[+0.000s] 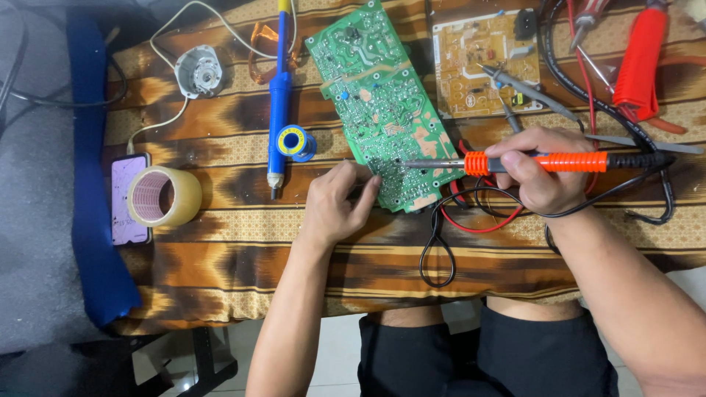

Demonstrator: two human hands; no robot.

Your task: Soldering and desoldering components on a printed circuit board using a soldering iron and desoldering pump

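The right hand (540, 173) grips an orange-handled soldering iron (515, 163), tip laid on the green board (379, 110) at the worktop's (243, 250) centre, while the left hand (338, 202), fingers curled, pinches the board's six o'clock edge. The board looks light, stiff and fragile, best held by its bare edges. A blue solder sucker (278, 95) lies at its nine o'clock, a tan board (482, 62) at three.
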